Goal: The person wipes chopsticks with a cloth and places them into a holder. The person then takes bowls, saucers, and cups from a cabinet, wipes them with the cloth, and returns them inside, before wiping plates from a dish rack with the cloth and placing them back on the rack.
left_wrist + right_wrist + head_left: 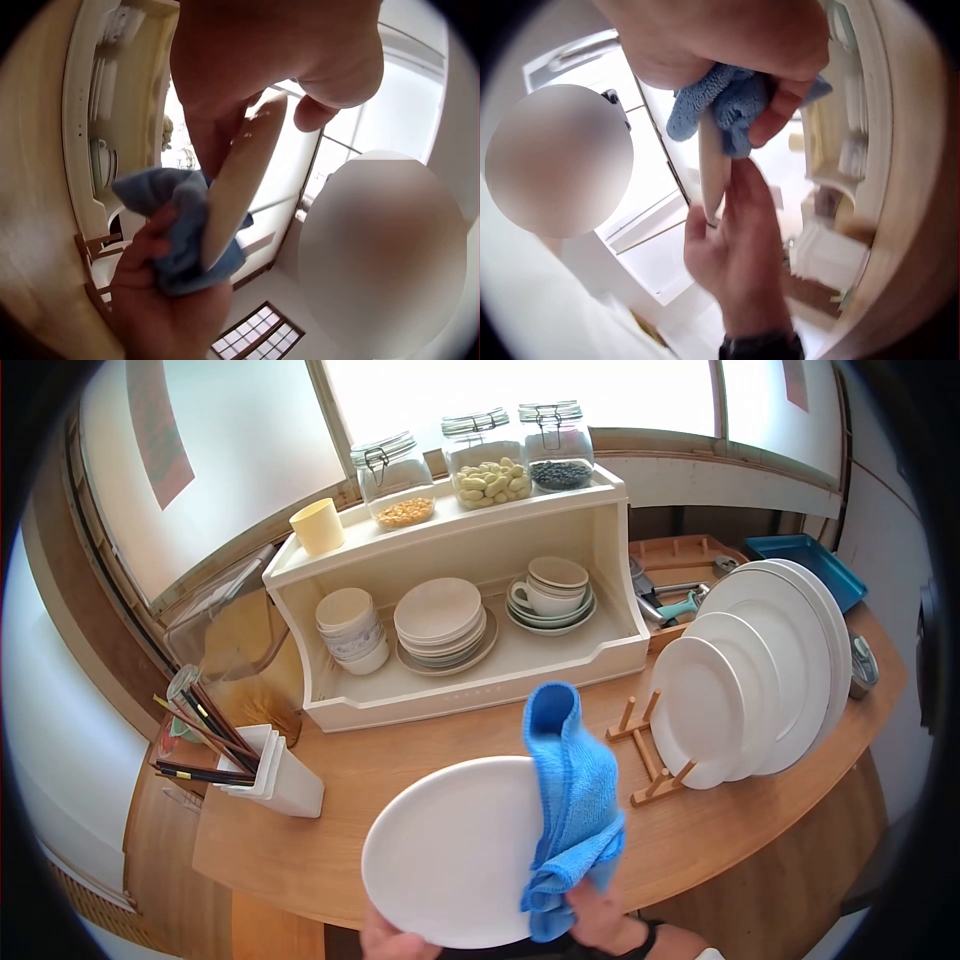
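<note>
A white oval plate [450, 850] is held up over the front edge of the table. My left hand [395, 940] grips its lower left rim, thumb on one face and fingers on the other, as the right wrist view shows. In my right hand [600, 920] is a blue cloth [575, 790], folded around the plate's right edge. The left wrist view has the plate [244, 180] edge-on, with the cloth [184, 225] bunched over its far side under the right hand's fingers [146, 247].
Right of the plate, a wooden dish rack [655, 785] holds several upright white plates [700, 710]. Behind stands a cream shelf [480, 700] with stacked bowls, plates and a cup; glass jars [487, 470] sit on top. White holders [290, 780] with chopsticks stand at left.
</note>
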Available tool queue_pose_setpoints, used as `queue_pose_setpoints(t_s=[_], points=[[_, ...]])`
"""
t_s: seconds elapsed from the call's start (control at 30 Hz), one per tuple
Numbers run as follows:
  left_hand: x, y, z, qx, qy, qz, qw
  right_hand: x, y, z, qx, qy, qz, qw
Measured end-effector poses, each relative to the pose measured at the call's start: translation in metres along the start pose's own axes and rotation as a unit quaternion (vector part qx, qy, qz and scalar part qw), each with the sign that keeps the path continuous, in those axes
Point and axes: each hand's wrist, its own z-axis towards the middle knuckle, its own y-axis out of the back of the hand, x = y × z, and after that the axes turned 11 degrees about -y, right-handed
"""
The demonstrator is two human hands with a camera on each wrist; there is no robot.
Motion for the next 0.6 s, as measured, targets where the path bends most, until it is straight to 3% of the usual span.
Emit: queue_pose_setpoints(t_s=[0.03, 0.07, 0.13, 0.17, 0.23, 0.43, 0.5, 0.6], points=[[-0.007, 0.002, 0.009, 0.002, 0.003, 0.001, 1.0, 0.026, 0.006, 0.006, 0.063, -0.011, -0.046, 0.997], [-0.014, 0.004, 0.017, 0.014, 0.049, 0.002, 0.999, 0.038, 0.01, 0.004, 0.06, -0.012, -0.043, 0.997], [-0.006, 0.02, 0.022, -0.003, 0.132, 0.044, 0.99, 0.052, 0.014, 0.0, 0.136, 0.07, -0.286, 0.946], [0.003, 0.021, 0.02, -0.055, 0.109, -0.028, 0.992, 0.036, 0.015, -0.002, 0.138, 0.071, -0.287, 0.945], [-0.002, -0.018, 0.022, -0.156, 0.081, -0.052, 0.983, -0.013, 0.016, -0.005, 0.171, 0.069, -0.068, 0.981], [0.02, -0.054, -0.005, -0.184, -0.023, -0.089, 0.979, -0.046, 0.007, -0.008, 0.053, 0.063, -0.067, 0.994], [0.027, -0.047, -0.005, -0.162, -0.016, -0.085, 0.983, -0.051, 0.005, -0.006, 0.014, 0.058, -0.07, 0.996], [0.028, -0.031, -0.005, -0.195, 0.014, -0.08, 0.977, -0.056, 0.003, -0.01, -0.046, 0.04, -0.072, 0.996]])
